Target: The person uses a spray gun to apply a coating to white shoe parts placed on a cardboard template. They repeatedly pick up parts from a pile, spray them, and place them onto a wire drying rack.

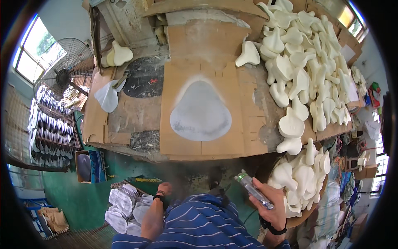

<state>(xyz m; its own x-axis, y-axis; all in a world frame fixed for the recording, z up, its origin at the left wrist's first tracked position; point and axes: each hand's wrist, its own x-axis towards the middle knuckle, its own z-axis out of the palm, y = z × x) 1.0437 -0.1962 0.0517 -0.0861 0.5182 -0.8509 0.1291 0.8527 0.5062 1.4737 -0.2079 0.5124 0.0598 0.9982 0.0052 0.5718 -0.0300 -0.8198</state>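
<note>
Head view: right hand (pixel 271 203) grip wraps a metal spray gun (pixel 253 189); left hand (pixel 163 191) grip unclear.

Right hand (pixel 268 203): raised at the person's right side, fingers curled closed around a slim tool, thumb side up, a dark band on the wrist. Left hand (pixel 164 190): lowered at the person's left, forearm bare and running straight down from the striped sleeve, dark band at the wrist; fingers bent, whether they grip anything cannot be told
</note>
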